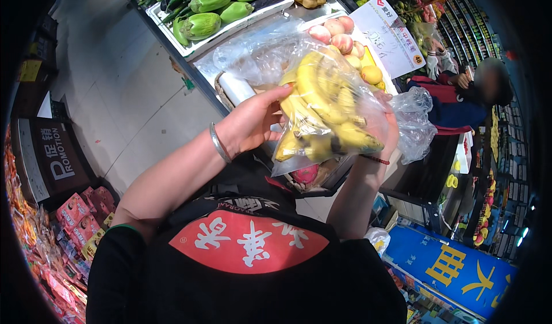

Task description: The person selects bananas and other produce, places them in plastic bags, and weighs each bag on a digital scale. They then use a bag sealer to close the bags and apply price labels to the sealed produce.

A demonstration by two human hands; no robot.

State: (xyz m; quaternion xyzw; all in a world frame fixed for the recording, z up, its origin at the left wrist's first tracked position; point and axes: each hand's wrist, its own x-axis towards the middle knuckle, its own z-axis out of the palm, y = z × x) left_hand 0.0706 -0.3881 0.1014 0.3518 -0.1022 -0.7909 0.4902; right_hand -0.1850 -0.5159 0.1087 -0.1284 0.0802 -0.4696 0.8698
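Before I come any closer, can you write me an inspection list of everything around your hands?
Surface: produce stand, with green vegetables in a white tray, and round fruit.
Job's things: yellow bananas inside a clear bag.
Clutter: crumpled plastic right of the bag; a white roll.
Hands: left hand touches the bag's left side; right hand, partly hidden, is at its right side.
Cables: nothing seen.
Surroundings: another person to the right; tiled floor to the left.

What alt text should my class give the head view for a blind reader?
A left hand and right hand hold a clear bag of bananas in a shop. Beyond it are peaches and a white tray of green vegetables; another person is at right.
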